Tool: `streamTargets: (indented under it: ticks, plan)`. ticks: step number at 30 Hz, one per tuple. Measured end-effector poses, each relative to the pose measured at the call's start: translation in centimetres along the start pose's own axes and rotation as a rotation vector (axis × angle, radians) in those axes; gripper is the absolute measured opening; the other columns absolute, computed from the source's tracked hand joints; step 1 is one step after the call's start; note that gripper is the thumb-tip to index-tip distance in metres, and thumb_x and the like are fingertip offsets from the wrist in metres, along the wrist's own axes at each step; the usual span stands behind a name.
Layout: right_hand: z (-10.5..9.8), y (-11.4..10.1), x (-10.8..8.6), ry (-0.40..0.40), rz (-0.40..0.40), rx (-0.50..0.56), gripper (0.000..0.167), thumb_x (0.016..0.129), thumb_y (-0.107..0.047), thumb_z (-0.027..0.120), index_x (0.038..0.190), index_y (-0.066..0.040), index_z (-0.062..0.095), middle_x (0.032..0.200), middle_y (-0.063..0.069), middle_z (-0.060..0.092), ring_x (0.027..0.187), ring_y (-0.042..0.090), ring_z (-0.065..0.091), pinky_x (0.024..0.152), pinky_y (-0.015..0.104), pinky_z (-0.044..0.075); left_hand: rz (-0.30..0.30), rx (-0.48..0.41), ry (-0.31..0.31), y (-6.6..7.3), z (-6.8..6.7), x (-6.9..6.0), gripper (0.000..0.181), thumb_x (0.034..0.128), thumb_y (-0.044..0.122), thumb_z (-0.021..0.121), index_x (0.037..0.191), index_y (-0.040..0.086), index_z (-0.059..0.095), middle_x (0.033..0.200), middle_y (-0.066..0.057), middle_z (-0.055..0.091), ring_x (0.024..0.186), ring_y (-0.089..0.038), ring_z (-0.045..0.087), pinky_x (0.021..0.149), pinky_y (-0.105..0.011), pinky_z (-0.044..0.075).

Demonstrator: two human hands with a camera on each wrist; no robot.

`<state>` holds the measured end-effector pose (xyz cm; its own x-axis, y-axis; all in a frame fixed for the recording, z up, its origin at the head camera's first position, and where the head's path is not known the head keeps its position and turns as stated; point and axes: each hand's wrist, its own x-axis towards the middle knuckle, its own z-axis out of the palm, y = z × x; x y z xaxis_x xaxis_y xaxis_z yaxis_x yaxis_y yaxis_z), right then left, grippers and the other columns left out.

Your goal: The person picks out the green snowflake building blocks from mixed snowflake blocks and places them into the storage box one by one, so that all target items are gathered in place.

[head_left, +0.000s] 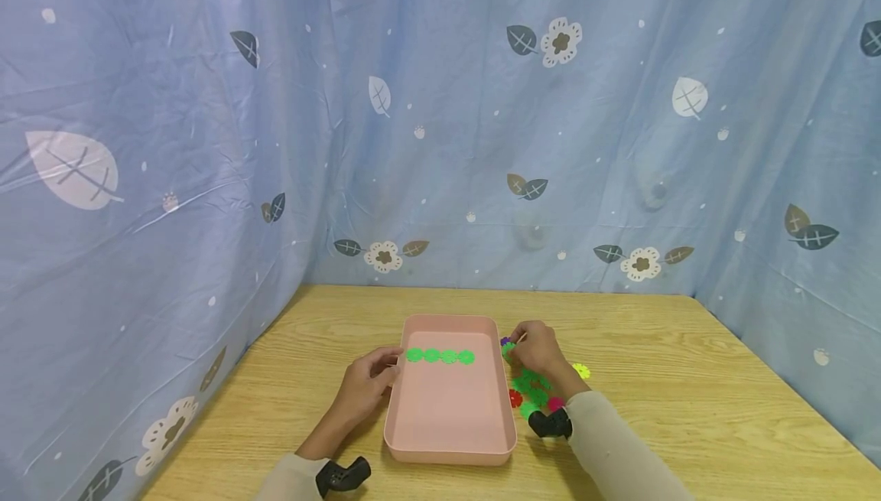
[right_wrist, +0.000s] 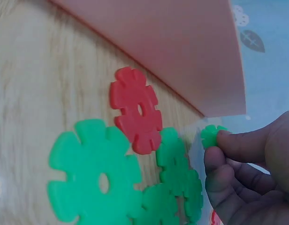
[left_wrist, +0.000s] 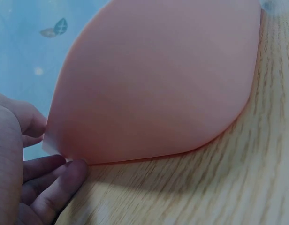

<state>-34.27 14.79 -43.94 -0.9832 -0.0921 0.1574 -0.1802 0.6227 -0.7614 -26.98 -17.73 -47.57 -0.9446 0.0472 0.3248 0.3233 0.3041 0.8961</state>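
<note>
A pink tray (head_left: 450, 417) rests on the table, with a row of several green snowflake discs (head_left: 431, 356) across its far part. At its left wall, my left hand (head_left: 365, 382) holds the rim with bent fingers; the left wrist view shows the fingers against the tray's outer wall (left_wrist: 158, 84). Beyond the tray's right side, my right hand (head_left: 539, 348) pinches a green snowflake disc (right_wrist: 209, 136) between thumb and fingers. Beneath and beside that hand are loose green discs (right_wrist: 95, 173) and a red disc (right_wrist: 136, 110).
Right of the tray, a purple disc (head_left: 505, 341), a yellow disc (head_left: 581, 371) and a magenta disc (head_left: 556, 404) lie on the wooden table (head_left: 661, 409). A blue patterned curtain (head_left: 440, 103) hangs behind and at both sides.
</note>
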Motion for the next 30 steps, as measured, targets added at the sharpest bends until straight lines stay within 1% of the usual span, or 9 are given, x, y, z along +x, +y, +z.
streamTargets:
  ticks: [2,6,9,13,17,19,24,26,30]
  plan:
    - [-0.1,-0.1,0.1,0.006,0.008,0.033,0.01,0.085,0.007,0.071,0.094,0.004,0.067,0.072,0.01,0.064,0.059,0.021,0.061,0.052,0.03,0.049,0.002,0.003,0.0,0.0,0.0,0.0,0.033,0.0969,0.004,0.059,0.13,-0.001,0.065,0.116,-0.019,0.069,0.098,-0.029,0.068,0.068,-0.025,0.059]
    - [-0.4,-0.2,0.3,0.034,-0.005,0.059,0.01,0.088,0.006,0.064,0.097,0.005,0.067,0.069,0.01,0.064,0.056,0.02,0.058,0.051,0.03,0.047,0.002,0.0,-0.002,-0.1,0.0,0.0,0.033,0.0972,0.005,0.06,0.13,-0.001,0.065,0.115,-0.019,0.068,0.099,-0.03,0.068,0.068,-0.025,0.059]
    - [-0.7,-0.4,0.5,0.058,-0.006,0.109,0.01,0.089,0.007,0.061,0.097,0.005,0.066,0.071,0.012,0.064,0.058,0.021,0.061,0.052,0.03,0.049,-0.001,-0.002,-0.001,-0.1,0.0,0.0,0.034,0.0973,0.005,0.06,0.13,-0.001,0.065,0.116,-0.019,0.068,0.098,-0.03,0.068,0.068,-0.025,0.059]
    - [-0.9,-1.0,0.7,0.096,-0.004,0.162,0.006,0.09,0.007,0.063,0.094,0.006,0.067,0.079,0.013,0.065,0.068,0.026,0.069,0.057,0.031,0.056,0.003,0.004,0.003,0.0,0.0,0.1,0.034,0.0967,0.005,0.06,0.13,-0.001,0.065,0.115,-0.019,0.069,0.098,-0.029,0.068,0.069,-0.025,0.059]
    - [-0.8,-1.4,0.8,0.121,0.003,0.176,0.006,0.089,0.005,0.066,0.094,0.005,0.068,0.08,0.013,0.067,0.069,0.027,0.069,0.055,0.03,0.055,0.005,0.004,0.002,0.0,0.0,0.1,0.034,0.0965,0.004,0.06,0.129,-0.001,0.065,0.115,-0.019,0.069,0.098,-0.029,0.069,0.069,-0.025,0.059]
    - [-0.7,-1.5,0.9,0.13,0.007,0.183,0.005,0.089,0.004,0.067,0.094,0.004,0.069,0.08,0.013,0.068,0.068,0.028,0.07,0.055,0.031,0.055,0.002,0.001,0.001,-0.1,0.0,0.2,0.034,0.0967,0.005,0.06,0.13,-0.001,0.065,0.115,-0.019,0.069,0.097,-0.028,0.068,0.069,-0.025,0.059]
    - [-0.4,-1.9,0.8,0.136,0.038,0.285,0.008,0.089,0.002,0.069,0.096,0.006,0.069,0.082,0.015,0.07,0.07,0.035,0.071,0.062,0.039,0.061,-0.004,-0.013,-0.002,-0.2,0.0,0.2,0.034,0.0975,0.006,0.06,0.131,-0.001,0.065,0.116,-0.019,0.068,0.097,-0.029,0.068,0.068,-0.026,0.059]
    - [-0.4,-2.1,0.8,0.134,0.055,0.339,0.01,0.089,0.002,0.069,0.097,0.007,0.069,0.084,0.015,0.07,0.071,0.036,0.072,0.065,0.041,0.062,-0.003,-0.019,-0.004,-0.1,-0.1,0.1,0.034,0.0975,0.006,0.061,0.131,-0.001,0.065,0.116,-0.019,0.068,0.098,-0.029,0.068,0.068,-0.026,0.059]
    - [-0.3,-2.2,0.8,0.116,0.075,0.4,0.01,0.091,0.0,0.068,0.099,0.006,0.069,0.083,0.016,0.072,0.071,0.036,0.072,0.067,0.043,0.062,-0.001,-0.032,-0.006,-0.1,-0.1,0.1,0.034,0.0973,0.005,0.06,0.131,-0.001,0.064,0.116,-0.019,0.068,0.098,-0.03,0.068,0.068,-0.026,0.06]
